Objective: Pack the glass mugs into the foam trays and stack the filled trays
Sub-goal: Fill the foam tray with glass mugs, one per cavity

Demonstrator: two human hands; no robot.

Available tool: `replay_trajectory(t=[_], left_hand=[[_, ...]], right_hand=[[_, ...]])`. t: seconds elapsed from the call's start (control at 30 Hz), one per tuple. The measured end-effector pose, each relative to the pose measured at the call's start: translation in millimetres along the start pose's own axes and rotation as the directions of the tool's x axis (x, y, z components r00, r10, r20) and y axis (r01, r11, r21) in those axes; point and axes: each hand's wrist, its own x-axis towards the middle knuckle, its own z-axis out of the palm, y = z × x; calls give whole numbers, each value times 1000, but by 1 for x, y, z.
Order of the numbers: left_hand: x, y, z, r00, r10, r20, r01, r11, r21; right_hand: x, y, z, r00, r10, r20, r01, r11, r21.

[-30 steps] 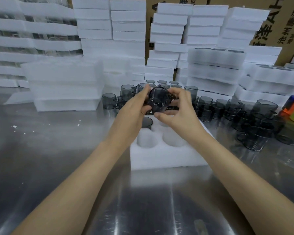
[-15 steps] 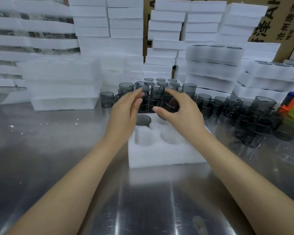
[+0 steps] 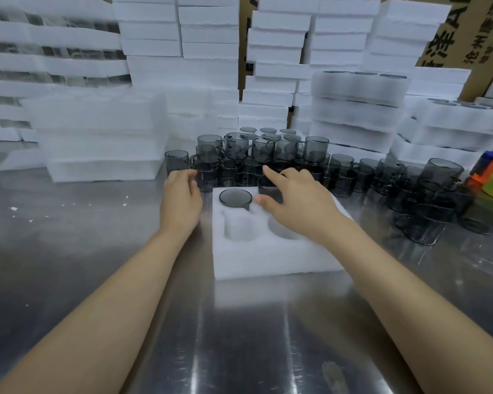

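**Second mug held at the far row of the tray; room open to the near side and the left**

The steel surface [image 3: 103, 245] runs bare from the near edge of view up to the tray, and bare again to the tray's left, apart from a few white crumbs. Across the back, walls of stacked foam trays [image 3: 180, 46] close it off, with cardboard boxes [image 3: 473, 29] behind them. At back right, a stack of filled trays [image 3: 359, 89] shows dark rims on top.

The loose glass mugs [image 3: 264, 147] crowd against the far edge of the foam tray [image 3: 268, 258], some stacked two high. More spread along the tray's right side, leaving little room there.

The tray lies flat, its near edge facing the person. Its two near pockets in view are empty. The right part is hidden by the forearm.

The left hand [image 3: 180, 200] hangs just off the tray's far-left corner, fingers loosely curled and holding nothing. Whether it touches the nearest loose mug I cannot tell.

The right hand [image 3: 299, 203] grasps a mug [image 3: 268, 186] at the far middle pocket, forefinger over the rim and thumb on the near side.

Another seated mug [image 3: 235, 197] stands upright in the far-left pocket.
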Motion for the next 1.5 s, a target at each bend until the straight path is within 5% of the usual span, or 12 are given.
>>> replay_trajectory(t=[0.23,0.47,0.7,1.0,1.3,1.5], left_hand=[[4,-3,12,992,49,114,-65,988,139],[17,3,22,990,116,79,-129,975,182],[33,4,33,943,327,54,-326,885,333],[55,4,53,897,413,159,-436,765,473],[53,5,46,923,384,-16,-330,814,478],[49,10,38,878,453,-156,-394,867,304]], right_hand=[[-3,-2,-3,996,-48,80,30,979,203],[-2,-5,-4,987,-14,163,-29,967,255],[0,4,-4,894,-42,447,28,999,39],[-2,3,-5,872,-35,488,38,999,4],[-3,3,-7,883,-37,469,4,997,71],[-2,4,-4,890,-34,455,5,998,64]])
